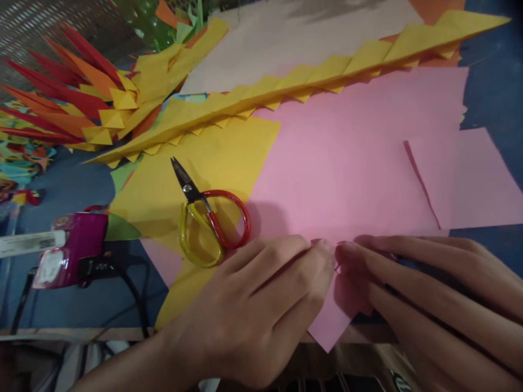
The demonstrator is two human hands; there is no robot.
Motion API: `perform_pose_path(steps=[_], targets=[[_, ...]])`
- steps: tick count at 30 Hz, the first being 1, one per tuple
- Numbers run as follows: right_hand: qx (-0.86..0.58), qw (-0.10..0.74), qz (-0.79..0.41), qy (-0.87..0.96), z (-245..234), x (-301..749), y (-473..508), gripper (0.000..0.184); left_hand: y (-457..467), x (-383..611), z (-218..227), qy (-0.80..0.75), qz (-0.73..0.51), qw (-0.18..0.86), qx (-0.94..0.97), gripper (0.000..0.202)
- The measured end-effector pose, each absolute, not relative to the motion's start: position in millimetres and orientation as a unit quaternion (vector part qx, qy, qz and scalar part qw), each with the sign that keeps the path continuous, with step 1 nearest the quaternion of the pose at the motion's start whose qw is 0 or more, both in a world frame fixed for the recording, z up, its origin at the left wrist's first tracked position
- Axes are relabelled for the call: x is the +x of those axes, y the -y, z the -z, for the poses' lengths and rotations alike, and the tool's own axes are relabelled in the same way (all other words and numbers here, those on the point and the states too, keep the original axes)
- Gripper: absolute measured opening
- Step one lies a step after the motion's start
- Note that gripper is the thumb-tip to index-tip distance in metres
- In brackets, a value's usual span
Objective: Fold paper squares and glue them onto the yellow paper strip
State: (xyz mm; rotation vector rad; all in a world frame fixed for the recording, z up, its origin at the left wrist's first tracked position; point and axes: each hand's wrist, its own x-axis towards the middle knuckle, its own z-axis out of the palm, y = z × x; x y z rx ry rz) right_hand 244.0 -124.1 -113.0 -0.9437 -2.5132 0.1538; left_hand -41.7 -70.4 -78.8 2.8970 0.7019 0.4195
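My left hand [278,288] is closed, its fingertips pressed on a small piece of pink paper [329,332] near the table's front edge. From the other side my right hand [412,288] pinches the same piece, its fingertips almost meeting the left ones. One corner of the piece points down toward me, while its upper part is hidden under my fingers. Beneath and beyond lies a large pink sheet [339,163]. Scissors [196,201] with one red and one yellow handle loop rest just beyond my left hand, blades slightly apart.
A folded pink sheet [469,179] lies at right. Across the back stretches a long yellow folded-paper strip [245,103] with jagged edges. Yellow paper [212,152] lies under the scissors. Red and orange paper spikes [81,92] stand at left, above a purple device [77,245] with a black cord.
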Motion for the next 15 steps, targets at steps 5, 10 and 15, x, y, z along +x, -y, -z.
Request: perform_pose_path(steps=[5, 10, 15], targets=[[-0.360, 0.224, -0.053, 0.904, 116, 244, 124, 0.044, 72, -41, 78, -0.233, -0.133, 0.031, 0.963, 0.035], [-0.390, 0.277, -0.071, 0.875, 127, 250, 126, 0.041, 74, -36, 75, -0.256, -0.109, -0.023, 0.960, 0.024], [-0.390, 0.282, -0.059, 0.875, 127, 250, 121, 0.042, 80, -36, 71, -0.259, -0.097, -0.081, 0.958, 0.026]])
